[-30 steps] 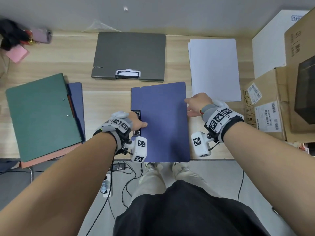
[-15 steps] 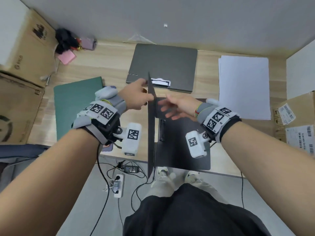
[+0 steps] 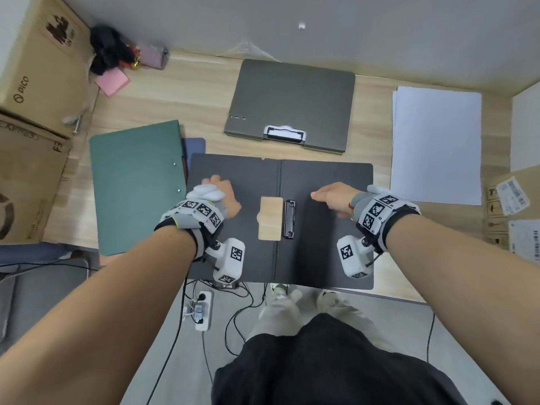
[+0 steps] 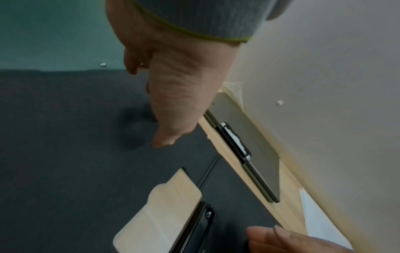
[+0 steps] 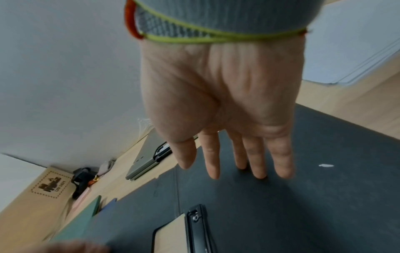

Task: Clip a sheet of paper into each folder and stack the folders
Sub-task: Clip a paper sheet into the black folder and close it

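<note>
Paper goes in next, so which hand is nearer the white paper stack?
Right. The right hand lies on the open folder's right half, toward the paper stack; the left hand rests on the left half, farther away.

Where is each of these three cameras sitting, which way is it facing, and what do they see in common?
Head: above the desk, facing down at the open folder; both forearms, left hand, right hand and the legs show.
Left wrist: under the left wrist, looking along the left hand across the folder's left flap; right fingertips show.
Right wrist: under the right wrist, looking along the open right hand over the right flap.
Shared: all three show the black clip and the grey clipboard.
</note>
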{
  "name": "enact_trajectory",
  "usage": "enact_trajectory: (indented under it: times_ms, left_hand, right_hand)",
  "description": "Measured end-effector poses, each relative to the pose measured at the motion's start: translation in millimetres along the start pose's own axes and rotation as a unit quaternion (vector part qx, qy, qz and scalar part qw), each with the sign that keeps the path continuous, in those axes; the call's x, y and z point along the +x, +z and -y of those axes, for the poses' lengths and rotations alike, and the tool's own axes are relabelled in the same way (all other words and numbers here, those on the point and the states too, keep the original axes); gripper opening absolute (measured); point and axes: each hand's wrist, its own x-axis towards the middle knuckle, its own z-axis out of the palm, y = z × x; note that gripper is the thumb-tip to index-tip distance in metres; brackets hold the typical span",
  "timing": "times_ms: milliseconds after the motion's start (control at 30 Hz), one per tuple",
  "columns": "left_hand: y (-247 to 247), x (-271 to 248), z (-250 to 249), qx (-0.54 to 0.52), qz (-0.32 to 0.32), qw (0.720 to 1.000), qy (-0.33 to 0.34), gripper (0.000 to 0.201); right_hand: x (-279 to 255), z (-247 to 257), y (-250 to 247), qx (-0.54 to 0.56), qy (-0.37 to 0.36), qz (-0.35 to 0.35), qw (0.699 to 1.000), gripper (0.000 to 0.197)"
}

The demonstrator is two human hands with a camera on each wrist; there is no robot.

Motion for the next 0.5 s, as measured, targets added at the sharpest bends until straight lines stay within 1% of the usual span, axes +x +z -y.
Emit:
enact_trajectory:
  times_ms: [33, 100, 167, 233, 267, 300, 367, 400, 500]
  left_hand:
    - [2.2, 2.3, -5.0, 0.008, 0.038, 0.999, 0.015, 0.040]
    - [2.0, 4.3, -12.9, 0.011, 0.078, 0.996, 0.029, 0.040]
    - [-7.9, 6.7, -24.3, -0.003, 0.077, 0.997, 0.030, 0.039]
    - [-29.7, 12.5, -46.6, -0.014, 0.059, 0.997, 0.043, 0.038]
    - [-38.0, 14.7, -55.9, -0.034, 0.038, 0.998, 0.048, 0.039]
    - [-48.5, 18.3, -77.4, -0.065, 0.013, 0.996, 0.061, 0.038]
    - [-67.4, 18.0, -116.3, -0.129, -0.026, 0.985, 0.110, 0.031]
    - [-72.8, 18.1, -133.6, -0.160, -0.031, 0.978, 0.129, 0.027]
    - [-80.1, 11.7, -180.2, -0.230, 0.003, 0.961, 0.152, 0.018]
  right_hand:
    - [0.6, -2.1, -2.0, 0.008, 0.002, -0.001, 1.000, 0.051]
    - [3.0, -6.7, -4.0, 0.026, 0.001, -0.001, 1.000, 0.050]
    - [2.7, -11.1, -8.4, 0.060, -0.003, 0.008, 0.998, 0.048]
    - [-0.9, -17.4, -26.5, 0.110, -0.012, -0.003, 0.994, 0.044]
    - [-1.1, -18.6, -35.6, 0.130, -0.019, -0.019, 0.991, 0.041]
    - [-3.1, -26.2, -54.0, 0.154, -0.023, -0.045, 0.987, 0.038]
    - [-5.9, -39.9, -87.3, 0.185, -0.025, -0.102, 0.977, 0.034]
    - [-6.1, -46.6, -102.1, 0.190, -0.026, -0.132, 0.973, 0.034]
    - [-6.9, -69.0, -135.0, 0.179, -0.017, -0.199, 0.963, 0.036]
